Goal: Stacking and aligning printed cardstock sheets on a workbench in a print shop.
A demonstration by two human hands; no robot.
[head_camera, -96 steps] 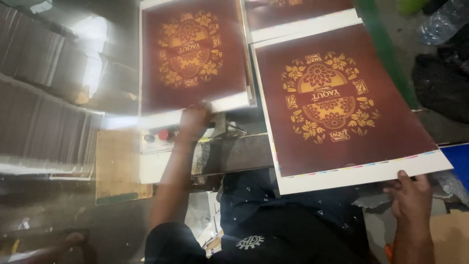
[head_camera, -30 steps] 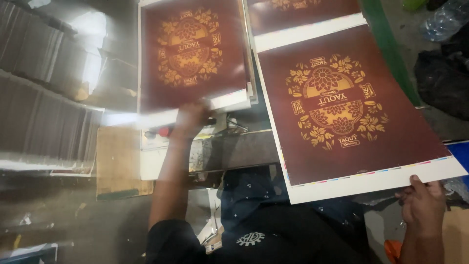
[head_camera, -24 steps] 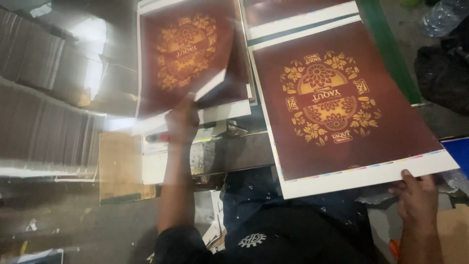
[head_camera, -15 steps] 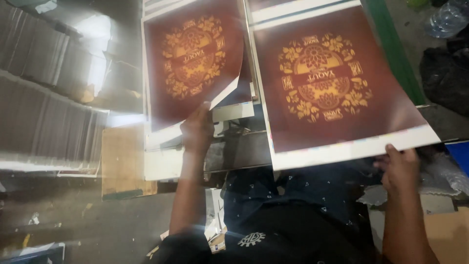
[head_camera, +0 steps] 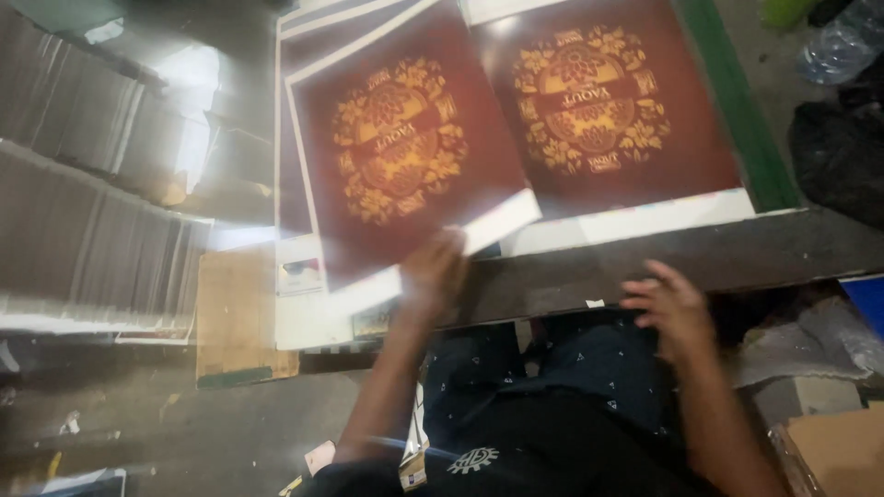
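Note:
My left hand (head_camera: 433, 271) grips the white lower edge of a dark red printed sheet (head_camera: 405, 156) with a gold ornamental design, held up and tilted above the left stack of sheets (head_camera: 293, 276). A matching red and gold sheet (head_camera: 599, 101) lies flat on the right pile, its white margin along the dark table edge (head_camera: 700, 258). My right hand (head_camera: 668, 308) hovers just below that edge with fingers spread, holding nothing.
A green strip (head_camera: 737, 101) runs along the right pile. A plastic bottle (head_camera: 833, 41) and a black bag (head_camera: 843, 156) lie at the right. Tall paper stacks (head_camera: 83, 230) fill the left, beside a cardboard piece (head_camera: 235, 313). A cardboard box (head_camera: 838, 451) sits low right.
My right hand has let go of the right sheet, which now lies on the pile. My left hand has lifted a sheet off the left stack and swung it rightward.

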